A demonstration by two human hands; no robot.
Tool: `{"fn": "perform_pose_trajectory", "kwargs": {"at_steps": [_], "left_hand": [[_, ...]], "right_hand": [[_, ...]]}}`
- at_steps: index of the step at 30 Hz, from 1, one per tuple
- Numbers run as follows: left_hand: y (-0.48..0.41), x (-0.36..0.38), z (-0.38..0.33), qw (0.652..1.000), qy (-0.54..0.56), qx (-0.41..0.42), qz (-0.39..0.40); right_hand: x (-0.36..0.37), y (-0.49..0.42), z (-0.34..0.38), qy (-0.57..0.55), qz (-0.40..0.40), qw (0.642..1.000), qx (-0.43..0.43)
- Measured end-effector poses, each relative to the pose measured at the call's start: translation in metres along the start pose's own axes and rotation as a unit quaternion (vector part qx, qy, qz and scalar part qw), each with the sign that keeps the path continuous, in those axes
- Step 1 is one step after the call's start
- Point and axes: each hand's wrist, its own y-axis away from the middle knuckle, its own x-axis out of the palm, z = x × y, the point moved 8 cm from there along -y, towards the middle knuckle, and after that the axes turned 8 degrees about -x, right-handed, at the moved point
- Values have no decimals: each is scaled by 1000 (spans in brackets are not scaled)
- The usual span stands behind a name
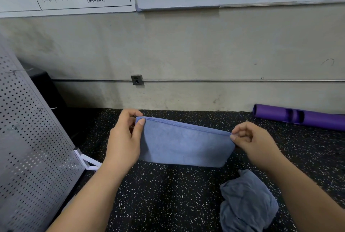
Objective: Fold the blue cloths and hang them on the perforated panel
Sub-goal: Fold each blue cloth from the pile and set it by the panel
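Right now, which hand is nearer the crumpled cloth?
Right. The right hand pinches the right corner of the folded cloth, above the crumpled cloth; the left hand pinches the opposite corner, farther off toward the panel.

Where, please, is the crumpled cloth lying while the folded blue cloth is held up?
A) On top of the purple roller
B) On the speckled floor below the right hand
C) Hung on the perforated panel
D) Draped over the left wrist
B: the crumpled cloth lies bunched on the speckled floor below the right hand, which with the left hand pinches the top corners of the folded blue cloth.
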Motion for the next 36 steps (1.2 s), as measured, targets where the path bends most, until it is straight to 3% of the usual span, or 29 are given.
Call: {"fn": "perform_pose_trajectory", "kwargs": {"at_steps": [5,15,18,21,27,32,36], "left_hand": [[-6,2,14,999,-25,-34,23],[-6,12,19,995,64,-58,56],[-6,12,19,997,7,-53,47],[-5,17,26,989,-120,-48,74],[3,36,43,954,-254,-52,150],[21,56,-1,975,-86,25,203],[47,75,-42,965,-16,74,249]], "right_hand": [[-7,-1,12,-107,-75,991,-5],[-24,3,14,-40,-147,988,-13],[-23,3,14,-75,-155,985,-14],[-22,4,30,-134,-158,977,-52],[1,11,72,-149,-80,977,-129],[34,20,89,-31,21,986,-161],[53,25,88,16,88,981,-173]]}}
